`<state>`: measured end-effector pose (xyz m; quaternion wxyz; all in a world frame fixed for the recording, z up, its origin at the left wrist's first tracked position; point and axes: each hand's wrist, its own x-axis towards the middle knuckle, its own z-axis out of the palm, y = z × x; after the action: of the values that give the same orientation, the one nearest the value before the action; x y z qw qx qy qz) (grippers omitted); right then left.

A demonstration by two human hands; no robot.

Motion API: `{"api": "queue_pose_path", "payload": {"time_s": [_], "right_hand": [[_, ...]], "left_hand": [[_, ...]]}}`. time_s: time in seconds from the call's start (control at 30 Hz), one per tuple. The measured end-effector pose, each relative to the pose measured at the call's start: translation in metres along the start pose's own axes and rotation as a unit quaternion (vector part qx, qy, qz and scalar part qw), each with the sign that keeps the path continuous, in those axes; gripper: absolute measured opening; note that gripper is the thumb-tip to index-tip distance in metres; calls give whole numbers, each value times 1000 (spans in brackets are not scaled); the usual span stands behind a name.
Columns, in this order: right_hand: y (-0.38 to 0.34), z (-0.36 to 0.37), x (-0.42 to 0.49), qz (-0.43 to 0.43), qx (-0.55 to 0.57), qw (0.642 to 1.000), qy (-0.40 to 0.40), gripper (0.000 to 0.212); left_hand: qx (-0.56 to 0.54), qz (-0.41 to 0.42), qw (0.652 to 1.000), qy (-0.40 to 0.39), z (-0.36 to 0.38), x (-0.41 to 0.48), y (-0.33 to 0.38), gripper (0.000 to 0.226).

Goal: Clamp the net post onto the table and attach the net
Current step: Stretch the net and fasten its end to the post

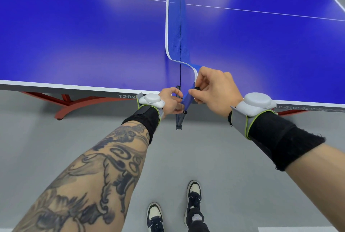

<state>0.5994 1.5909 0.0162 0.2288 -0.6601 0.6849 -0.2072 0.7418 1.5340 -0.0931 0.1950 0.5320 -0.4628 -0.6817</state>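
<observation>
One view only: the head camera, looking down over the near long edge of the tabletop (74,45).

1. Net post (178,121): dark grey, sitting at the middle of the near edge in line with the centre seam, its lower part hanging below the edge. Whether its clamp is fully tightened cannot be told.

2. Net (177,36): blue mesh with a white top band, running from the far edge toward the near edge. It is sagging and curving sideways, not taut. Its near end is folding down to the post, between the two hands.

3. Left hand (170,101): fingers curling round the post just below the edge, steadying it.

4. Right hand (214,90): thumb and fingers pinching the net's near end, beside a small black cap (197,88) whose purpose is unclear.

5. Sundries: grey wrist trackers (152,100) over black bands, two shoes (194,192) on the grey floor (242,185), red table legs (74,105) under the left part of the near edge.

Step in hand, by judgement: the person is fitting the net's near end to the post, with the clamping apparently done. The next move is calling for seating that end fully on the post — then drawing the top band taut while the left hand is bracing the post against twisting.
</observation>
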Motion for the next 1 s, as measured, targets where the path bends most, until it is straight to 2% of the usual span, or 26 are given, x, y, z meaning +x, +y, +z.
{"api": "queue_pose_path", "payload": {"time_s": [1.0], "right_hand": [[-6, 7, -1, 30, -4, 999, -11, 23]], "left_hand": [[12, -10, 1000, -16, -2, -4, -4, 33]]}}
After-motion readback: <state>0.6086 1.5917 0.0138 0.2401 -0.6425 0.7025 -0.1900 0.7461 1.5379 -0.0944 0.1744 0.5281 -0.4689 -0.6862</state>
